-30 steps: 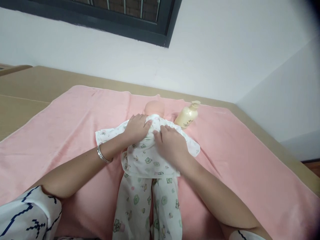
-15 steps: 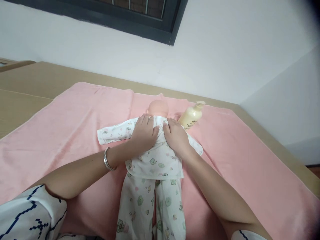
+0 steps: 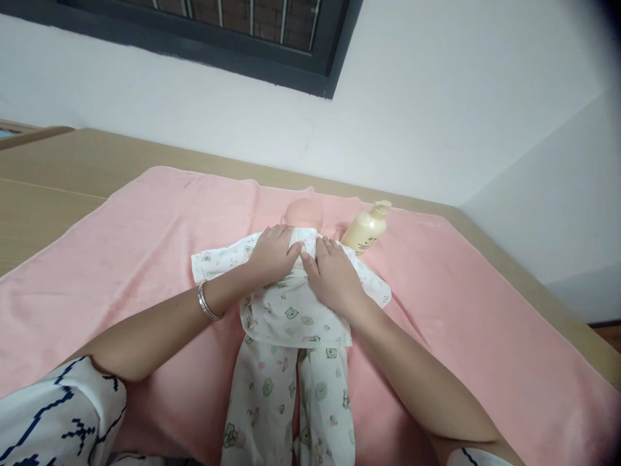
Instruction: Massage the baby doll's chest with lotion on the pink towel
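Observation:
A baby doll point(image 3: 303, 212) lies with its head toward the wall, dressed in a white printed top point(image 3: 295, 317) and matching trousers point(image 3: 262, 395). My left hand point(image 3: 274, 254) rests flat on the upper left of the top, fingers stretched toward the doll's shoulder. On the other side, my right hand point(image 3: 334, 275) lies flat on the upper right of the top. The two thumbs come close together over the middle. Just beyond my right hand, a pale yellow pump bottle point(image 3: 366, 228) lies tilted beside the doll's shoulder.
A pink blanket point(image 3: 155, 239) spreads under the doll over a wooden table point(image 3: 53, 165). Behind the table stands a white wall point(image 3: 233, 123) with a dark-framed window point(image 3: 272, 74). A silver bangle point(image 3: 207, 301) circles my left wrist.
My right hand has shifted slightly down and left on the top, its thumb now closer to my left thumb. Both hands stay on the doll. The view has tilted slightly.

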{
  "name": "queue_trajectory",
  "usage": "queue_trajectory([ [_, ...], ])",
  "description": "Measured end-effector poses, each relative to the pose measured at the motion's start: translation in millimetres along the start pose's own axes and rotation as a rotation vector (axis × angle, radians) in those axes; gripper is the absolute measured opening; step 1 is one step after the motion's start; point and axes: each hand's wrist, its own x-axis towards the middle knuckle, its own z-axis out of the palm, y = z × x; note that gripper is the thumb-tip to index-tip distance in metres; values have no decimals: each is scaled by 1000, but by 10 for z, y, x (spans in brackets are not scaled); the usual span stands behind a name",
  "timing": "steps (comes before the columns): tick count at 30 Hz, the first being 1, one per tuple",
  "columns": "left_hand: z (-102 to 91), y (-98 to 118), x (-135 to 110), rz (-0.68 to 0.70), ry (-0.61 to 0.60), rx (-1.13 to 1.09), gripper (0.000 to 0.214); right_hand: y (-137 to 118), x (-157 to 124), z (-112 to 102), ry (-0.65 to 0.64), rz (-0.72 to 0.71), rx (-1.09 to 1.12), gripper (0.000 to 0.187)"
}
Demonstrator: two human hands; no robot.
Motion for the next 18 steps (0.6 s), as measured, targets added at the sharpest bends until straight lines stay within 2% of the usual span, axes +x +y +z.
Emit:
queue_trajectory([
  [7, 146, 217, -239, 53, 157, 196, 47, 340, 303, 52, 16, 17, 170, 57],
  [10, 73, 163, -164, 46, 98, 122, 43, 235, 228, 35, 2, 52, 112, 59],
  [14, -76, 9, 26, -102, -45, -40, 41, -74, -18, -51, -44, 78, -14, 65],
  [16, -84, -9, 50, -125, -62, -34, 43, -126, -55, -80, -48, 73, -21, 65],
  [18, -31, 40, -5, -90, -26, 42, 45, -55, 8, -81, -36, 55, 18, 60],
])
